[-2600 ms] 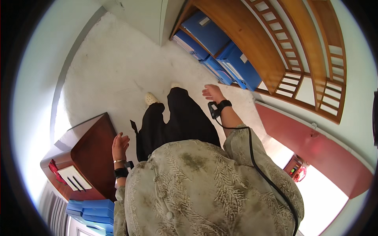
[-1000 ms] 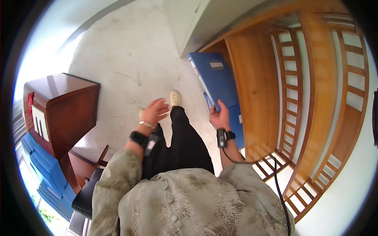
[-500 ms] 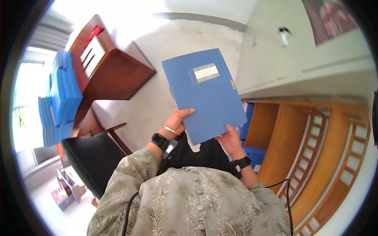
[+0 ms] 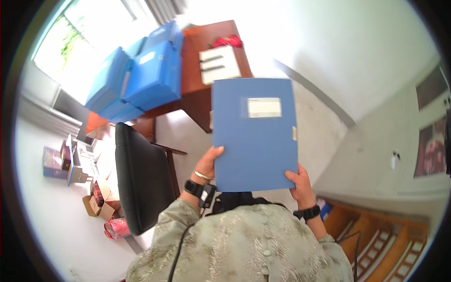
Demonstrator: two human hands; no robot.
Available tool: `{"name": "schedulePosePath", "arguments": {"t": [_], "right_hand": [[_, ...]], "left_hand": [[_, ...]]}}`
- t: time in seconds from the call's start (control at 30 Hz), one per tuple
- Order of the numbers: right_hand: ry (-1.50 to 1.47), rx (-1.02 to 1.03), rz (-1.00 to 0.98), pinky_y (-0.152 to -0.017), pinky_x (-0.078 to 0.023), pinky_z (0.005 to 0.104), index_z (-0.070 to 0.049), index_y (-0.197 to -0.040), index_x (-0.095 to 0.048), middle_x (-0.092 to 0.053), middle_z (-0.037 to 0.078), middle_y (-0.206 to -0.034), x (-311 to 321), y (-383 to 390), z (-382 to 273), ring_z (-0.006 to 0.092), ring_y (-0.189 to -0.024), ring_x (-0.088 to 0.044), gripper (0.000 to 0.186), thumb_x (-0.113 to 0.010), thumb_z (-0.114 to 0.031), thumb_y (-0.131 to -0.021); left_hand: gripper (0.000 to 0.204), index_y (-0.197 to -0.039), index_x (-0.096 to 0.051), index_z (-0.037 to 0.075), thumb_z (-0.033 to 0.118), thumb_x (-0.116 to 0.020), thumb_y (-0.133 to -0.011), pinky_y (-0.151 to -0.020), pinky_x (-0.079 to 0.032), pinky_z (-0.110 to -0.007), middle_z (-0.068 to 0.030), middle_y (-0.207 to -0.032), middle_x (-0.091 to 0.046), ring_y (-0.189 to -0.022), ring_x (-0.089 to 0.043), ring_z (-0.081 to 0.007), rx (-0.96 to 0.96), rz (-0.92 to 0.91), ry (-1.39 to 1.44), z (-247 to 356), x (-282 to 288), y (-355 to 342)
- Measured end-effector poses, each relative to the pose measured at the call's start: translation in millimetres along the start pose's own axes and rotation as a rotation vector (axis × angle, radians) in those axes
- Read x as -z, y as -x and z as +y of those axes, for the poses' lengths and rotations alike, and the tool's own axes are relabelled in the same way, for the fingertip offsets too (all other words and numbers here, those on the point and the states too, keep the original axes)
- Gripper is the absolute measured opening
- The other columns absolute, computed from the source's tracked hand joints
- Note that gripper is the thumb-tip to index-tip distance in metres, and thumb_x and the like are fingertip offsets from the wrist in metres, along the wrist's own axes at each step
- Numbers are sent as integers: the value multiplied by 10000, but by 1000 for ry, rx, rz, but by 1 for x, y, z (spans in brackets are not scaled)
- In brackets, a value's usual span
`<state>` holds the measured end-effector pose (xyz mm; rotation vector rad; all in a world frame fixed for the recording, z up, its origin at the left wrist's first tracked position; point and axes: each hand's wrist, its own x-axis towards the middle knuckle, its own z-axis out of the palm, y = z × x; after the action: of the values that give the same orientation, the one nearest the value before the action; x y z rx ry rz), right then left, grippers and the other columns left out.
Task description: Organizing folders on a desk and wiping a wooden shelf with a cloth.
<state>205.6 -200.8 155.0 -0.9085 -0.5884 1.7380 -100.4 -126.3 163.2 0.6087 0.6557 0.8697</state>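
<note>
A rectangular blue plastic folder (image 4: 253, 145) is held up before the torso, pinched at its lower side edges by the left hand (image 4: 206, 163) and right hand (image 4: 302, 188), and not set down. Blue file boxes (image 4: 150, 73) are stacked on the reddish-brown wooden bench (image 4: 199, 37). Most fingers are hidden underneath; the slatted wooden shelf (image 4: 394, 246) is cut off.

Bright; daylight came from the upper-left window (image 4: 70, 40), blown out. Glare washed out the wall (image 4: 282, 35) beyond the tabletop (image 4: 193, 56). Fisheye bent straight edges; corners were black; wooden shelf (image 4: 364, 232) looked soft.
</note>
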Motion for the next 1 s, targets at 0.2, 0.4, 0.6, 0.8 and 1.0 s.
{"name": "schedulePosePath", "arguments": {"t": [0.2, 0.4, 0.6, 0.8, 1.0], "right_hand": [[-88, 114, 1, -973, -441, 364, 18, -1278, -473, -578, 105, -1213, -109, -85, -12, 217, -1103, -563, 444, -599, -92, -867], [43, 146, -171, -889, -495, 340, -11, -1295, -457, -579, 93, -1211, -208, -165, 1, 195, -1051, -590, 456, -614, -173, -899], [288, -75, -330, -680, -534, 284, -26, -1267, -490, -644, 101, -1029, -243, -179, 3, 154, -833, -644, 363, -527, -204, -953], [274, -157, -192, -674, -526, 266, -33, -1204, -551, -660, 98, -945, -205, -172, 17, 146, -757, -641, 303, -514, -199, -953], [197, -166, 52, -646, -523, 278, -23, -1193, -547, -658, 85, -891, -141, -140, 19, 150, -734, -635, 316, -526, -201, -933]], "left_hand": [[773, -1463, -275, 100, 507, -581, -881, -1024, -409, -483, -106, -1455, -366, -1307, -413, -275, -403, -303, 384, 58, 18, 11], [533, -1368, -394, 81, 306, -580, -922, -928, -509, -503, -112, -1332, -499, -1166, -555, -290, -450, 50, 159, 107, 41, 6], [395, -1269, -475, 38, 224, -552, -929, -847, -561, -445, -125, -1207, -599, -1066, -620, -264, -640, 274, 129, 188, 117, 1], [323, -1206, -506, 56, 194, -559, -919, -882, -533, -495, -120, -1195, -600, -1055, -616, -299, -584, 427, 144, 261, 209, -17], [338, -1139, -526, 56, 251, -638, -887, -870, -538, -475, -155, -1144, -603, -1041, -615, -351, -606, 658, 354, 269, 270, -26]]}}
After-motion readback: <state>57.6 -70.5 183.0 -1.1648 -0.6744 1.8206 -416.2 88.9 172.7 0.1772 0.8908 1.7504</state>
